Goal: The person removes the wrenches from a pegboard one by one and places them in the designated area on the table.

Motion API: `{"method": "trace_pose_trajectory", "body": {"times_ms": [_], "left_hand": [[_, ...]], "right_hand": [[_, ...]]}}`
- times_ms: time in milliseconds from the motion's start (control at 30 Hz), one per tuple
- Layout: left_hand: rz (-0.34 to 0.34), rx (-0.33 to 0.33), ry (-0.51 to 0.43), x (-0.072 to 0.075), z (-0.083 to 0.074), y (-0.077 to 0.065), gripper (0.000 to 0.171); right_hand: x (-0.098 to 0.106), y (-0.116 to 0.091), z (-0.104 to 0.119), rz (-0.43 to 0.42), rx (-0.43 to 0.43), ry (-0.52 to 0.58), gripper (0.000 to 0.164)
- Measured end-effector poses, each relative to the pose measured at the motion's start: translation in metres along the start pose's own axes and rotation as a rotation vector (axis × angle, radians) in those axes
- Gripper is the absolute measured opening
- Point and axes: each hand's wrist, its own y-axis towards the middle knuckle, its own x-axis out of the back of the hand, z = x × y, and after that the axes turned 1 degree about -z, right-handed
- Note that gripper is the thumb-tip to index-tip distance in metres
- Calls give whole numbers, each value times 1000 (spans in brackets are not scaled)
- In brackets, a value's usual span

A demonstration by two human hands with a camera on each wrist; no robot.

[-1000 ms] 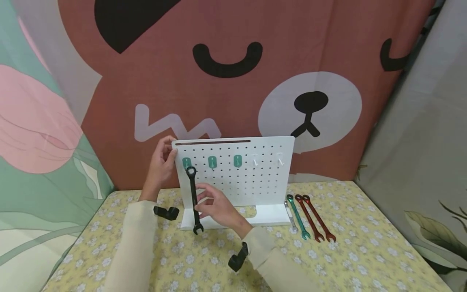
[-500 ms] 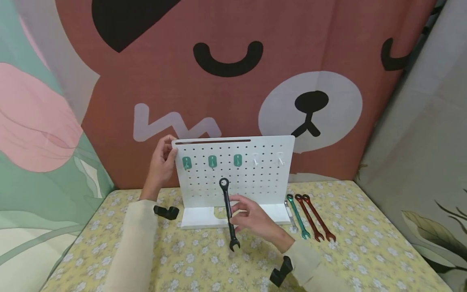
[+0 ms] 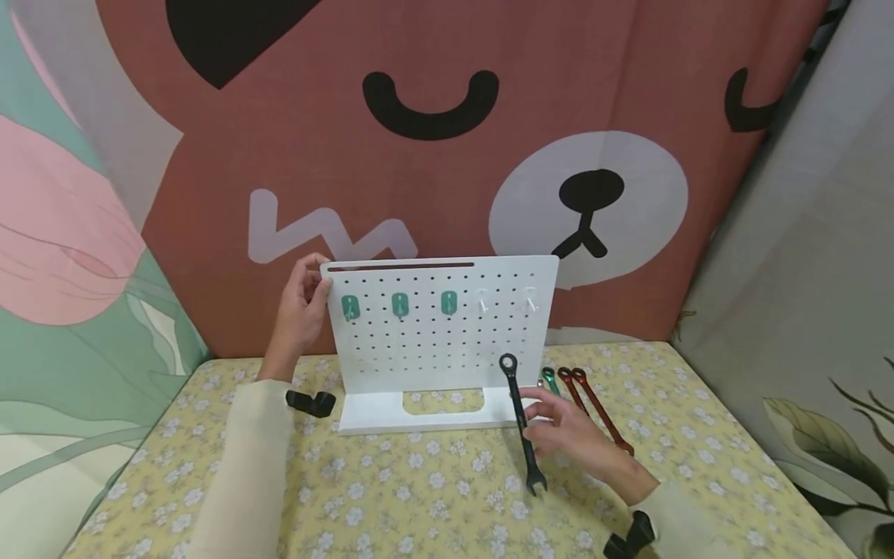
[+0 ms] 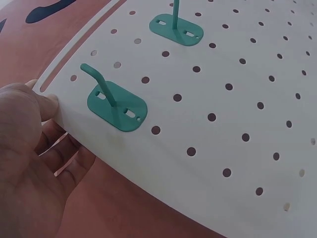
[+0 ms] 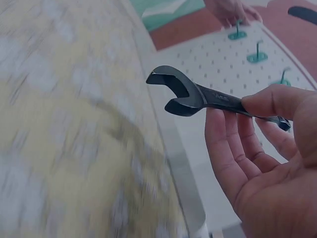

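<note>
A white pegboard point(image 3: 433, 349) stands upright on its base on the table. My left hand point(image 3: 303, 314) grips its upper left corner, thumb on the front face and fingers behind. Close to that thumb in the left wrist view is a green hook point(image 4: 116, 105). In front of the board's lower right part, my right hand point(image 3: 569, 435) pinches a black combination wrench point(image 3: 520, 423) by the shaft, ring end up and open end down. The right wrist view shows the wrench's open end point(image 5: 178, 91) pointing away from the fingers, above the table.
More green hooks point(image 3: 400, 304) and clear hooks point(image 3: 531, 300) line the board's upper part. Red wrenches point(image 3: 604, 411) and a green wrench point(image 3: 549, 379) lie right of the board, partly hidden by my right hand. A yellow flowered cloth point(image 3: 391, 497) covers the table.
My right hand has carried the black wrench from the board's left side, near the leftmost hook, across to its right side. The left hand keeps its grip on the corner.
</note>
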Motion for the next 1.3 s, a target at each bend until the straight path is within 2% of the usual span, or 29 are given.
{"method": "trace_pose_trajectory", "body": {"times_ms": [133,233,467,533,800,1000,1133,1200,1300], "left_hand": [[13,12,7,0,-19,-4,31],[17,4,-2,0,-25,-6,31],[-1,-19,9,3,2,1,31],[5,-23,7,3,6,2,31],[20,-39,6,3,8,2,32],[33,-54,-1,3,8,2,33],[35,-46,1,3,7,3,32],[33,-37,0,4,7,3,32],[33,-24,-2,3,8,2,32]], "right_hand": [[20,-13,-6,-23,-39,-23,67],[36,-17,-9,-46,-67,-47,66],[70,-17,-16,-87,-133,-105,68],[79,-17,-18,-107,-146,-130,68],[110,-20,-24,-189,-184,-203,64],[131,-23,-27,-167,-155,-293,61],[141,-23,-28,-146,-175,-288,61],[144,-22,-30,-155,-203,-275,62],[150,-23,-35,-173,-216,-311,62]]}}
